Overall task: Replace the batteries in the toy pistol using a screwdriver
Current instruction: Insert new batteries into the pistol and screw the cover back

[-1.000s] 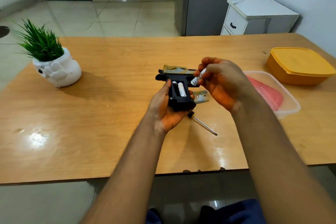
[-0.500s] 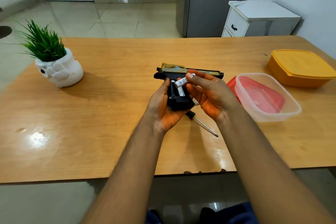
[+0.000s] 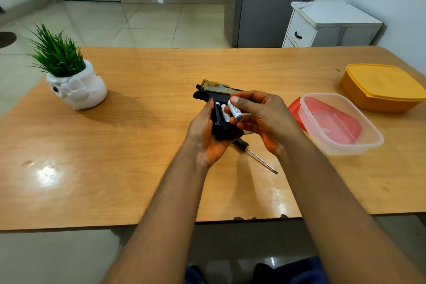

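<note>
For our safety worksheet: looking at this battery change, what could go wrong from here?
1. The white cylindrical battery, pinched by the right hand, might slip or go in reversed.
2. The black plastic toy pistol rests in the left hand above the table; it could drop.
3. The black-handled steel screwdriver could roll away.

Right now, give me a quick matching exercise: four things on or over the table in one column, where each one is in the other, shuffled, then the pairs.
Things:
1. toy pistol
2. loose battery
3. screwdriver
4. orange box

Places:
A. lying on the table, just under the hands
B. pinched in the right hand
C. at the far right of the table, lid on
D. gripped in the left hand, battery bay open

Pairs: 1-D, 2-B, 3-A, 4-C
</note>
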